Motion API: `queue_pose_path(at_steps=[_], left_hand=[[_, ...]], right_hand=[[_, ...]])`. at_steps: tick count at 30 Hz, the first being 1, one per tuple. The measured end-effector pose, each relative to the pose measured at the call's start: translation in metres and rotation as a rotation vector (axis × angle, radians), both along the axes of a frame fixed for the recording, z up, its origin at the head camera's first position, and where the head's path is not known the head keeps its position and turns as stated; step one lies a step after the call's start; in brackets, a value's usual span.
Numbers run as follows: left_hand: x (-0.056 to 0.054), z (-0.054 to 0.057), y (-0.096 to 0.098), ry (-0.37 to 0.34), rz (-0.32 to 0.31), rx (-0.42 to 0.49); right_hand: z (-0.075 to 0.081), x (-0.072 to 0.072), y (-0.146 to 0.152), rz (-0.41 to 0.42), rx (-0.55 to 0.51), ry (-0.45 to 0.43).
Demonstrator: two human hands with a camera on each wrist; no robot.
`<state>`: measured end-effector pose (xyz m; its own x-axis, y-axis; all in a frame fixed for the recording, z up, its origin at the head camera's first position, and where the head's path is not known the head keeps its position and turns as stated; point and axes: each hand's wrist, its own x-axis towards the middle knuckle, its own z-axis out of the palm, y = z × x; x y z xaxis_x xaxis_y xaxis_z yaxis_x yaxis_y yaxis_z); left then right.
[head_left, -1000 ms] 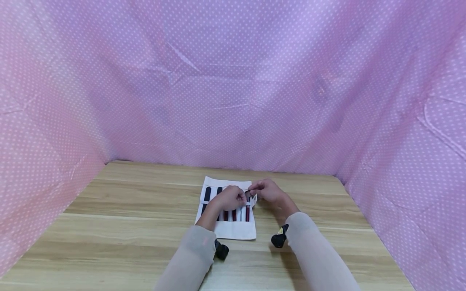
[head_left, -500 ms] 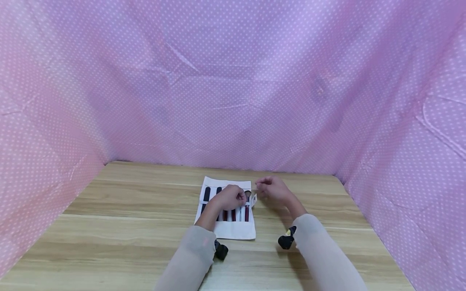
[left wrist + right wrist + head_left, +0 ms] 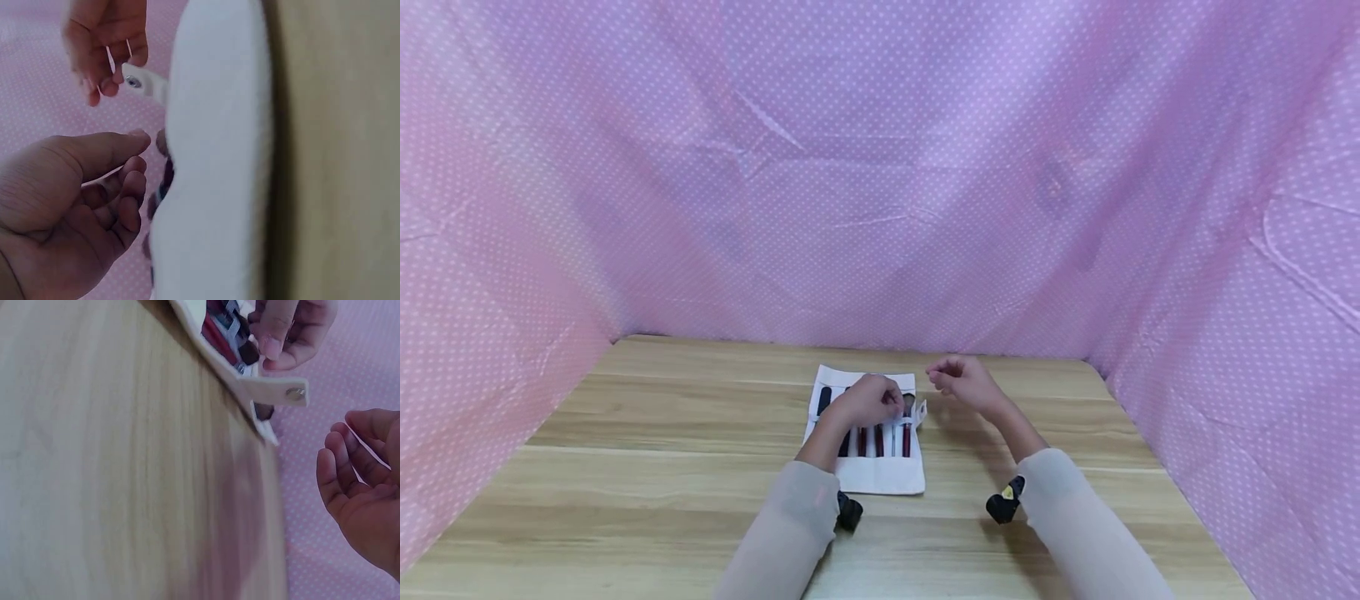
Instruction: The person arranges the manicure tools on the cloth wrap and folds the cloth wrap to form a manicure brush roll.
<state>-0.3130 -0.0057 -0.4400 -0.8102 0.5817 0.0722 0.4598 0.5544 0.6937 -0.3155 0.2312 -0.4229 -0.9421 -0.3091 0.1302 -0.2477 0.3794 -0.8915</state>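
Note:
A white fabric roll-up case (image 3: 882, 477) lies spread on the table. Slim tools sit under its band, among them a makeup brush (image 3: 907, 442) with a dark red handle and a black flat piece (image 3: 824, 400) at the left. My left hand (image 3: 871, 402) hovers over the case, covering some tools; in the left wrist view its thumb and loosely bent fingers hold nothing. Off the case's upper right side is my right hand (image 3: 968, 385), fingers relaxed and nothing in them. Between the hands, a short strap (image 3: 275, 392) with a metal snap sticks out from the case's edge.
The case stands on a light wooden table (image 3: 662, 467). Pink dotted cloth (image 3: 880, 208) rises behind the table and along both sides. A black wrist camera (image 3: 850, 511) hangs under the left sleeve, and another camera (image 3: 1003, 502) under the right.
My right hand has left the brush head at the case's right edge and drawn away to the right. The left hand stays over the case almost unmoved.

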Motion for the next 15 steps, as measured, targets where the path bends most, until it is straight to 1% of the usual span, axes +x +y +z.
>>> queue_pose_path(at_steps=[3, 6, 9, 15], left_hand=[[-0.003, 0.003, -0.004, 0.006, 0.017, -0.012], [-0.006, 0.008, -0.011, 0.016, 0.036, -0.045], [-0.007, 0.012, -0.017, 0.034, 0.047, -0.093], [-0.010, 0.023, -0.030, 0.060, 0.079, -0.203]], right_hand=[[0.007, 0.006, -0.003, 0.019, 0.014, 0.024], [0.012, 0.012, -0.007, 0.046, 0.052, 0.071], [0.016, 0.019, -0.011, 0.081, 0.112, 0.132], [0.021, 0.034, -0.019, 0.154, 0.236, 0.219]])
